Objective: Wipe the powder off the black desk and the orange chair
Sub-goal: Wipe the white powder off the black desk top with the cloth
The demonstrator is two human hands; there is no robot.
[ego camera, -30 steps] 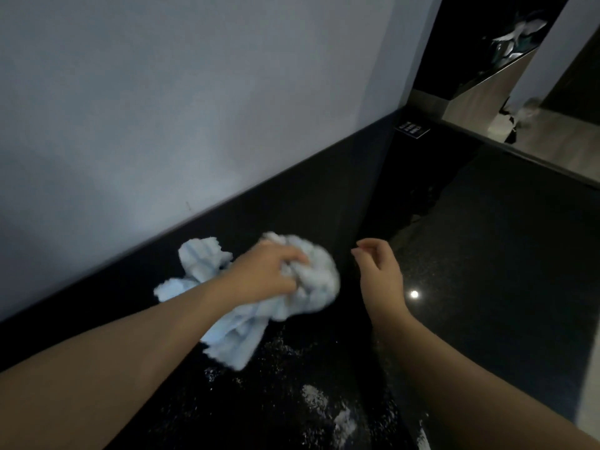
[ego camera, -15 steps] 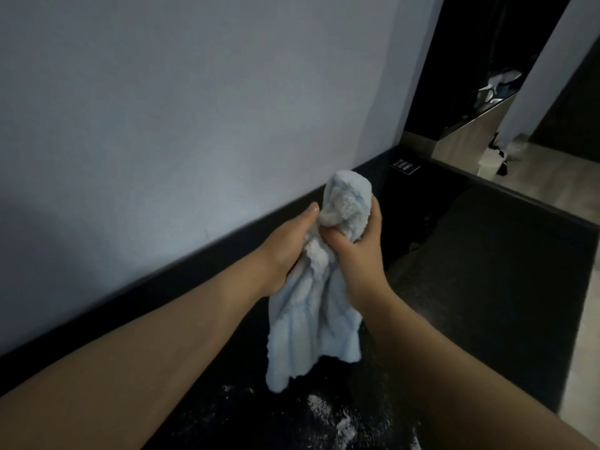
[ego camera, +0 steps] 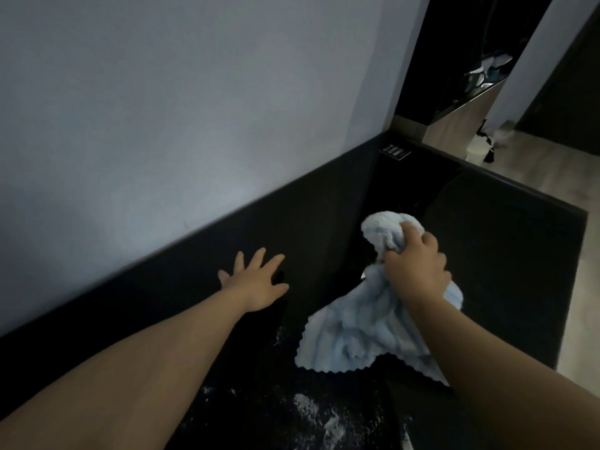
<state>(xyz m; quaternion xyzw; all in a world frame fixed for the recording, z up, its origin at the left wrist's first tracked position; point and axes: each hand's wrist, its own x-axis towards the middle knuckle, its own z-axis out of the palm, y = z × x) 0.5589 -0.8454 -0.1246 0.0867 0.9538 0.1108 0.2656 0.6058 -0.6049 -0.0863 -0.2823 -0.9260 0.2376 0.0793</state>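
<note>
Right hand (ego camera: 417, 271) gripping fluffy blue cloth (ego camera: 360, 332), left hand (ego camera: 256, 284) splayed, powdery glossy black desk (ego camera: 503, 254)

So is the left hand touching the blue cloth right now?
Apart. The head view shows the left hand spread open near the black desk's back edge, with a clear strip of dark desk between it and the blue cloth, which the right hand grips.

Desk (ego camera: 506, 254): glossy black, black upstand at far left. Powder (ego camera: 305, 407): white specks and patches, near edge. Cloth (ego camera: 357, 336): pale blue, ribbed, scalloped hem. Wall (ego camera: 194, 108): plain grey-white. Floor (ego camera: 552, 170), far right: light wood tone.
</note>
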